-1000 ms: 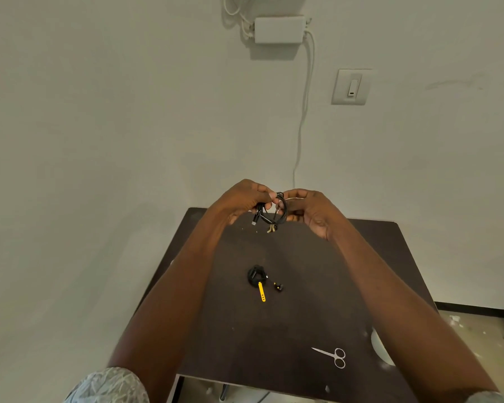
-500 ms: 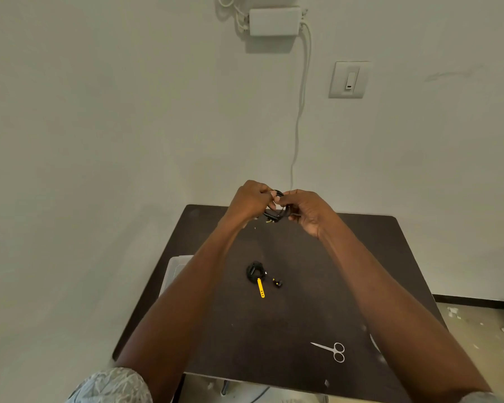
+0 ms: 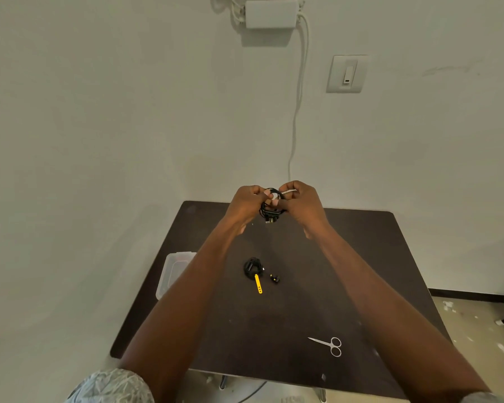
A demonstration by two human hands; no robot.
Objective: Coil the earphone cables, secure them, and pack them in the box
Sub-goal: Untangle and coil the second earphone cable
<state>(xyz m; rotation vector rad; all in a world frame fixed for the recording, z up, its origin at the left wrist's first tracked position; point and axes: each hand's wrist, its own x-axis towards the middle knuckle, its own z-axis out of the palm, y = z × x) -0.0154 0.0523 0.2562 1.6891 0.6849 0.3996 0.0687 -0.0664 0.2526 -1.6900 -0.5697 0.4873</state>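
While raised above the table (image 3: 361, 257), both hands' fingers (image 3: 266, 193) pinch the black earphone coil (image 3: 271, 206) held between them.

Both arms reach forward, nearly straight, and converge ahead of the chest. The left hand (image 3: 246, 206) and right hand (image 3: 300, 205) meet knuckle to knuckle, raised above the table, fingers of each curled inward, pinching a small coiled black earphone cable (image 3: 271, 206) between them. Patterned sleeves show at both shoulders.
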